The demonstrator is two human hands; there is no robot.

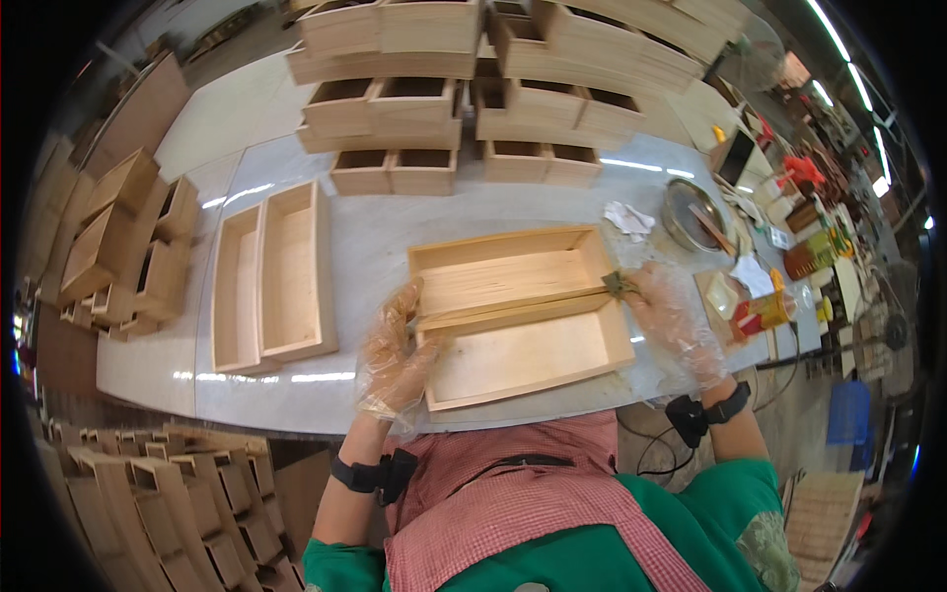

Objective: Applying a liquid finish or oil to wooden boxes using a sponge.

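Note:
Two shallow open wooden boxes lie side by side in front of me, the far box touching the near box. The rim of the far one looks darker and yellower than the pale near one. My left hand, in a clear plastic glove, is closed around their left ends where they meet. In my right hand, gloved the same way, a small dark greenish rag is pinched. It rests at the right end of the seam between the boxes.
A pair of wooden boxes lies to the left on the grey table. Stacked boxes stand along the back, others at far left. To the right are a metal bowl with a brush, crumpled white paper and jars.

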